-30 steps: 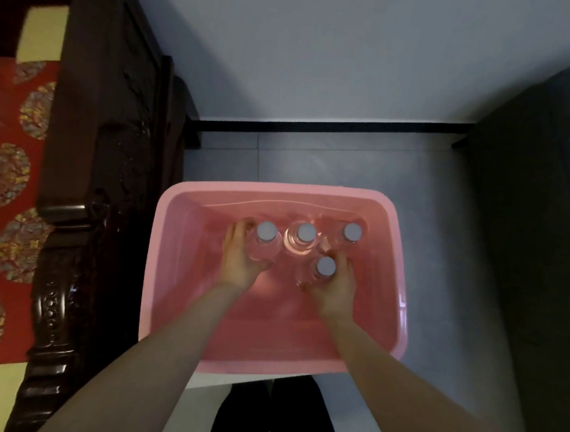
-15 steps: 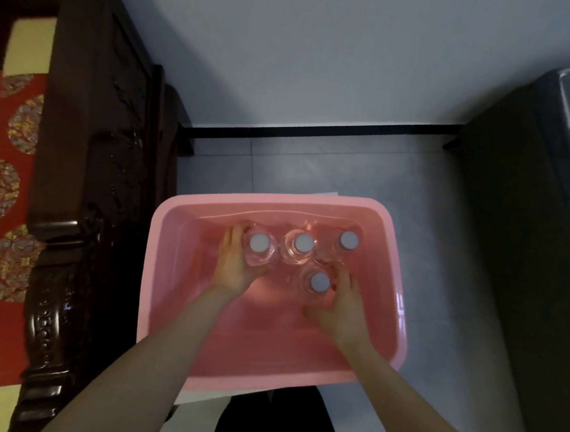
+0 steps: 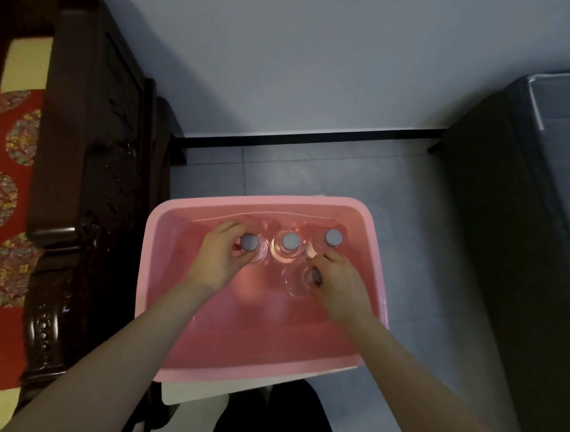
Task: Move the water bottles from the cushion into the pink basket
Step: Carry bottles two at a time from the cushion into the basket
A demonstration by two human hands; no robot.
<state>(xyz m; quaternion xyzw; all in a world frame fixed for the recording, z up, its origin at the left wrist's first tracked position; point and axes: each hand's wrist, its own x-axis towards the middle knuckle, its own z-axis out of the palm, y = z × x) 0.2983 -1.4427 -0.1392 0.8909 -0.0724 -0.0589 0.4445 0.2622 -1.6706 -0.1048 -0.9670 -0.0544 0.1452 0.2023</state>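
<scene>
The pink basket (image 3: 160, 275) stands on the floor below me, with several clear water bottles upright inside. Three grey-capped bottles line its far wall: a left bottle (image 3: 253, 245), a middle bottle (image 3: 290, 243) and a right bottle (image 3: 333, 238). A fourth bottle (image 3: 298, 280) stands nearer me. My left hand (image 3: 219, 257) grips the left bottle just under its cap. My right hand (image 3: 339, 286) covers most of the fourth bottle's cap and grips its top. The red patterned cushion (image 3: 1, 198) lies at the far left with no bottle showing on it.
A dark carved wooden armrest (image 3: 78, 186) stands between the cushion and the basket. A dark cabinet or box (image 3: 526, 230) fills the right side. Grey floor tiles (image 3: 313, 174) run to a white wall with a black skirting. A white sheet (image 3: 199, 391) pokes out under the basket.
My right hand has slid up over the nearest bottle's cap, which was in plain sight before. My left hand stays on the left bottle. The view has tilted so the basket sits lower.
</scene>
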